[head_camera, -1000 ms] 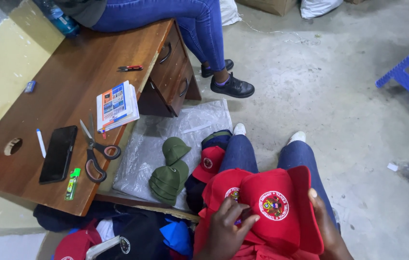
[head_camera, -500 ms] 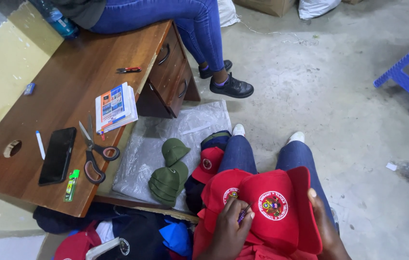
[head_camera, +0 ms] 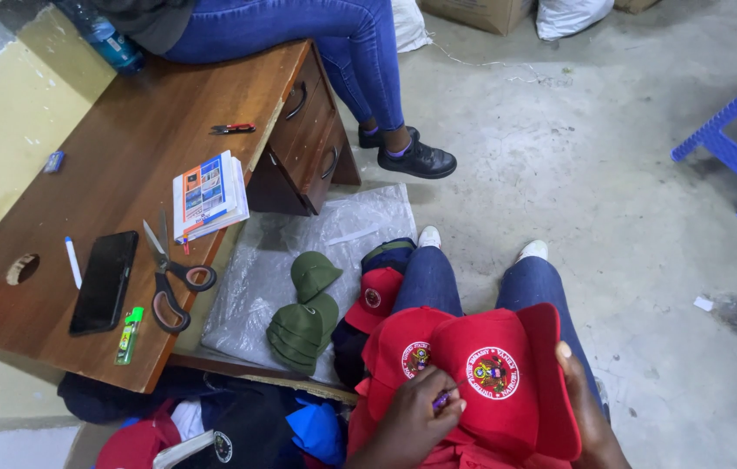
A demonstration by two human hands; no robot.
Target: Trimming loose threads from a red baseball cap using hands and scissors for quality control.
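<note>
On surface (head_camera: 125, 165): phone (head_camera: 104, 280), scissors (head_camera: 171, 276) just right of it, booklet (head_camera: 208, 195) behind scissors. On floor right of surface: plastic sheet (head_camera: 360, 217) bearing caps (head_camera: 303, 313). On lap, near right: cap (head_camera: 494, 378), left hand (head_camera: 412, 417) and right hand (head_camera: 590, 412) at its sides.

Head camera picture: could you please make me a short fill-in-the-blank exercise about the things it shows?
1. The cap held by both hands is ____ in colour.
2. The scissors lie on the wooden ____.
3. The caps stacked on the plastic sheet are ____.
4. The right hand grips the cap's ____.

Missing words: red; desk; green; brim
</note>
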